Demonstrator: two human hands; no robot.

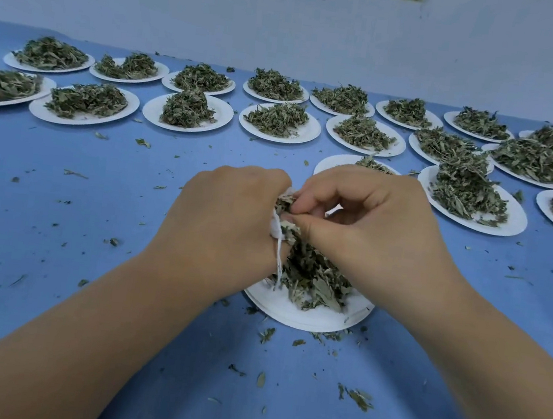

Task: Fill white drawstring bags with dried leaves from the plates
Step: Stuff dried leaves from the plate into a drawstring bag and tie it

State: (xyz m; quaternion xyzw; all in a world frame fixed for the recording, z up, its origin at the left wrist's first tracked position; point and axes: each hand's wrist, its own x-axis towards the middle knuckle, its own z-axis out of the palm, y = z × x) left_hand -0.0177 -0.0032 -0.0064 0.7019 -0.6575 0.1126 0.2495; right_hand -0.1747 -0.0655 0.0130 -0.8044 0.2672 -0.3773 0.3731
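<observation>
A white paper plate (294,309) lies on the blue table just under my hands, with a heap of dried leaves (312,275) on it. My left hand (229,217) grips a white drawstring bag (276,224), mostly hidden in my fist; its cord hangs down over the plate. My right hand (367,219) pinches a tuft of leaves at the bag's mouth, thumb and forefinger curled together. How full the bag is cannot be seen.
Two rows of white plates heaped with dried leaves, such as one plate (188,113), run across the back of the blue tablecloth (79,204). More full plates (472,200) crowd the right side. Leaf crumbs litter the cloth. A pale wall rises behind.
</observation>
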